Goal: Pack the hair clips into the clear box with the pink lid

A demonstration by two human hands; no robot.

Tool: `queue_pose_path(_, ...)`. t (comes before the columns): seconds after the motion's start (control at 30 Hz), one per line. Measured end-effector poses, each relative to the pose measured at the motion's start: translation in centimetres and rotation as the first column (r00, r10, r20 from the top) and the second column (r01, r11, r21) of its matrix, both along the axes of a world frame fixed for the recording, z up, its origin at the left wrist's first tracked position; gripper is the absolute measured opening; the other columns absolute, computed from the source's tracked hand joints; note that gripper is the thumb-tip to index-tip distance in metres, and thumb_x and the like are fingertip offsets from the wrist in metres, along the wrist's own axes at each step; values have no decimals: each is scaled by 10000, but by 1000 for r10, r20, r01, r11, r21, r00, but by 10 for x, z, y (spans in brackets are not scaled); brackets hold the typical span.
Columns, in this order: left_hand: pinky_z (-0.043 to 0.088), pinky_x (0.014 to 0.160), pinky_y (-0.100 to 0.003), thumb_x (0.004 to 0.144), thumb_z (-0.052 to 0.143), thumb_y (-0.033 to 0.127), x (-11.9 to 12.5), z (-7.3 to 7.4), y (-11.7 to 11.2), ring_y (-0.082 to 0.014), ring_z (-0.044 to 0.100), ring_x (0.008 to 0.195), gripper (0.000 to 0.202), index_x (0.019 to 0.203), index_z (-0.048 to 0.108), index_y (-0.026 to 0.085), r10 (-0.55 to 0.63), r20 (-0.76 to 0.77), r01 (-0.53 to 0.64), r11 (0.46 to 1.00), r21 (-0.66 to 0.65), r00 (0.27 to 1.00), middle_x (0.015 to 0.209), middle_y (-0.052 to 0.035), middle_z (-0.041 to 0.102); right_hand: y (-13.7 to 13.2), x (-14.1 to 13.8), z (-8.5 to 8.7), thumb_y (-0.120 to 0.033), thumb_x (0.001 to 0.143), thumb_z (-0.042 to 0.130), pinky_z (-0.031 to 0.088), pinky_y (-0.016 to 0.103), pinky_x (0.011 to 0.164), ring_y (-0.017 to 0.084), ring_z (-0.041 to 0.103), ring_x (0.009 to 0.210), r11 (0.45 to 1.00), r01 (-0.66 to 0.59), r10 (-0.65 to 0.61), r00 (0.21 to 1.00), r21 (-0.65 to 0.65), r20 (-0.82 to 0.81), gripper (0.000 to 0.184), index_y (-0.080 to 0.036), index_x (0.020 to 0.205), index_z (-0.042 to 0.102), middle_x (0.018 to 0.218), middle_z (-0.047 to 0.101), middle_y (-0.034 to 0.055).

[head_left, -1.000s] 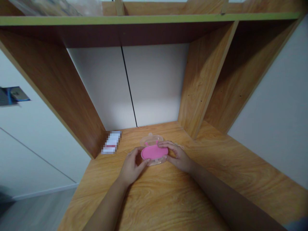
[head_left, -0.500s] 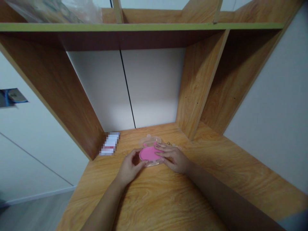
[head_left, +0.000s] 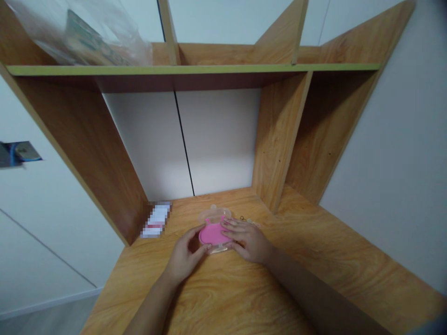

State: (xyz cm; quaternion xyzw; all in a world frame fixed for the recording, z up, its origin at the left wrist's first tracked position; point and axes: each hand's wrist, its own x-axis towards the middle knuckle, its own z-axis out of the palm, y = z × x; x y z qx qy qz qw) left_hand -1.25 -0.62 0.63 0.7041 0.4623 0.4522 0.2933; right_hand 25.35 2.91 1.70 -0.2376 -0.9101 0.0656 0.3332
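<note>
A pink oval piece (head_left: pixel 212 234) with two small pink tabs at its back edge lies on the wooden desk. Clear plastic shows along its near edge, and a clear oval lid-like part (head_left: pixel 213 214) with a rounded tab spreads behind it. My left hand (head_left: pixel 185 253) grips its left end, thumb at the near edge and fingers around the far side. On its right part rest the outstretched fingers of my right hand (head_left: pixel 248 239), with the thumb apart at the near edge. My right hand covers that end.
Small dark and pale loops (head_left: pixel 242 218), perhaps hair ties, lie behind my right hand. A blurred-out white item (head_left: pixel 157 219) rests by the left panel. Overhead runs a green-edged shelf (head_left: pixel 209 70) bearing a clear plastic bag (head_left: pixel 101 39). Upright wooden panels (head_left: pixel 279 149) bound the desk (head_left: pixel 216 298).
The camera view has tilted up, so the desk and hands sit slightly lower in the picture and more of the upper shelf shows. Both hands keep nearly the same placement on the pink piece.
</note>
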Motion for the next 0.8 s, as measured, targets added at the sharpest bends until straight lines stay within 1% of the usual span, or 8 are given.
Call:
queue_pose_path(0.07,466,1091,-517,841,733,403,-1,0,1,-294,637,1200,502,1287,635,193,-5,-38,5,1000,-17,999,1309,-146,666,-1,0,-3,-322,891,678,443,485,1135,262,520,1357,999,16,-19,998,-45,-59,454,-268,1339,638,1409,593,101)
queue_pose_path(0.13,464,1096,-520,829,744,405,-2,0,1,-293,640,1198,513,1283,643,190,14,-40,-15,1000,-16,999,1304,-147,670,-1,1,-6,-317,892,677,490,468,1096,256,575,1306,992,69,-84,985,-102,-149,410,-274,1299,668,1389,614,93)
queue_pose_path(0.23,475,1089,-519,817,756,402,-2,-1,2,-293,647,1191,502,1265,661,196,23,-29,-23,1000,-3,999,1303,-145,673,4,4,-11,-260,927,621,553,458,1026,234,691,1138,974,170,-206,940,-151,-272,274,-304,1168,744,1232,721,56)
queue_pose_path(0.3,481,1084,-522,809,762,399,-2,-1,3,-293,658,1176,498,1253,669,195,31,-16,-31,999,-7,999,1294,-144,680,7,5,-12,-245,917,628,581,462,987,236,730,1042,968,192,-234,921,-161,-312,241,-307,1101,771,1108,769,41)
queue_pose_path(0.43,481,1084,-526,795,773,390,-1,-1,2,-296,663,1172,501,1243,676,186,43,-1,-43,999,-27,999,1283,-149,688,10,4,-11,-235,884,662,616,443,922,239,752,965,970,187,-230,915,-156,-332,215,-296,1048,788,1040,785,38)
queue_pose_path(0.57,475,1090,-521,797,769,386,0,0,1,-295,655,1189,503,1247,669,183,45,-13,-45,998,-38,999,1291,-147,684,12,3,-11,-243,874,674,627,422,877,231,760,902,971,191,-229,921,-146,-314,163,-295,958,803,992,793,35)
queue_pose_path(0.8,481,1080,-498,817,743,360,1,4,-1,-283,652,1183,477,1251,646,187,24,-26,-25,999,-29,999,1272,-134,689,15,6,-11,-287,876,674,618,409,868,219,744,917,977,191,-210,939,-95,-270,126,-295,883,800,969,798,33)
